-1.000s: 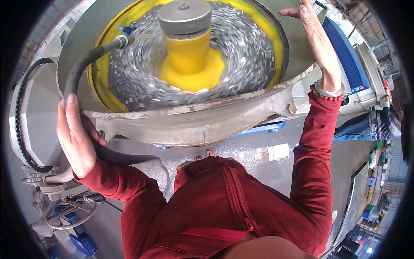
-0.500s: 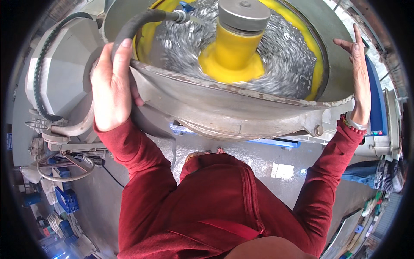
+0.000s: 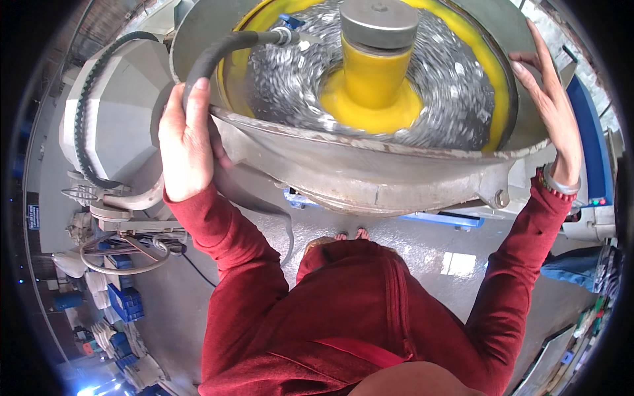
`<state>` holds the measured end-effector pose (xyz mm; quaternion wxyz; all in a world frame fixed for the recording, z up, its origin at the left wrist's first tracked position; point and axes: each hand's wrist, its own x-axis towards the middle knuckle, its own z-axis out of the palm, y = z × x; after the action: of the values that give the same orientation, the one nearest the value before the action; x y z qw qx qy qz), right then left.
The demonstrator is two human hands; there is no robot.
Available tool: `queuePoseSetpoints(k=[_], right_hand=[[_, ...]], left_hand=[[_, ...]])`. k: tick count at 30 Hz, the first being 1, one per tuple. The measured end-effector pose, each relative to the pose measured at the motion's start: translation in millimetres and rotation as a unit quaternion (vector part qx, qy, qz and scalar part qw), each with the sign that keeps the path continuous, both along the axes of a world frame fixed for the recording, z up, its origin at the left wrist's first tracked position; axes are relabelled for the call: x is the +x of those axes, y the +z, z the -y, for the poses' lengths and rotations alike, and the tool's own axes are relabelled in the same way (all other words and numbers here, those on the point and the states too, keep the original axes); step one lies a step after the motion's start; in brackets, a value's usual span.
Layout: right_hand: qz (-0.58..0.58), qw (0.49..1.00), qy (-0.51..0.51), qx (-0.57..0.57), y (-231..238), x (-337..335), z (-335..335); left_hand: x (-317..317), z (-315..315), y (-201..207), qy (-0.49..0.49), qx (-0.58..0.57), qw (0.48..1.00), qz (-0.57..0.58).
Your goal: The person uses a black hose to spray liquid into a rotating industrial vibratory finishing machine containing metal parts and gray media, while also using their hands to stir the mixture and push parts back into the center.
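A round metal tub with a yellow lining stands before me. Small silvery pieces, blurred by motion, swirl around its yellow centre column, topped by a metal cap. My left hand is closed around a dark hose at the tub's near left rim; part of its grip is hidden. The hose's end, with a blue-handled valve, reaches over the pieces. At the right rim my right hand is open, fingers apart, holding nothing; whether it touches the rim I cannot tell.
Left of the tub is a pale faceted drum with a dark ribbed hose along it. Below hangs a looped pale hose. Blue crates stand on the floor at left. A blue panel and jeans-clad legs are at right.
The view has shifted, so the scene sits farther right. My right hand has tilted, its fingers now leaning inward along the rim. My left hand stays on the hose; the pieces keep swirling.
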<state>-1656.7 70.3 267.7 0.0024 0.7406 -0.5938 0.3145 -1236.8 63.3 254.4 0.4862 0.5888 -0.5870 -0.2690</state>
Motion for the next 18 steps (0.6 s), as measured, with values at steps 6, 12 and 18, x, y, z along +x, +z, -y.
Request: queuePoseSetpoints(k=[6,12,18], right_hand=[[0.018,0.996,-0.01,-0.084,3,29,-20],[-0.053,0.992,-0.012,-0.112,16,45,-24],[0.054,0.994,0.091,-0.003,-1,17,-15]], left_hand=[[-5,-3,4,-0.013,-0.004,1.0,-0.002],[-9,0,2,0.02,-0.001,1.0,0.025],[11,5,-2,0.004,-0.311,0.917,0.249]])
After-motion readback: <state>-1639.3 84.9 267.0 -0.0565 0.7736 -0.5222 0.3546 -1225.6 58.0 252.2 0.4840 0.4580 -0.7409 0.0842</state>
